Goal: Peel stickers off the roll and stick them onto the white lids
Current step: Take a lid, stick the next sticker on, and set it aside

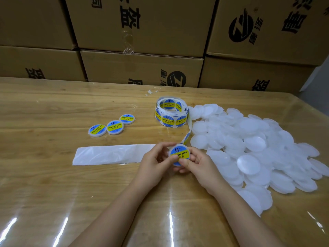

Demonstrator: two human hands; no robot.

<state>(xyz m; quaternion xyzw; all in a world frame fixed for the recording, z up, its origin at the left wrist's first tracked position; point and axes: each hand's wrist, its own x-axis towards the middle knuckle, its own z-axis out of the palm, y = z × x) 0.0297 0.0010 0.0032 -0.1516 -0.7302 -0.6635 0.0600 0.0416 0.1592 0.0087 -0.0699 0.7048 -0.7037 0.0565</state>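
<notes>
We see a wooden surface (53, 107) under clear film (106, 189), light streaks (170, 220) gleaming nearer us than the left hand (154, 163); beyond that hand, stacked brown cardboard boxes (142, 32) with black print close off the back.

Wooden table (53, 104) — lids (254, 143), sticker roll (171, 113)

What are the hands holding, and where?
Both hands hold one white lid with a sticker on top. The left hand pinches its left rim; the right hand grips its right rim, thumb pressing the sticker's lower edge.
</notes>
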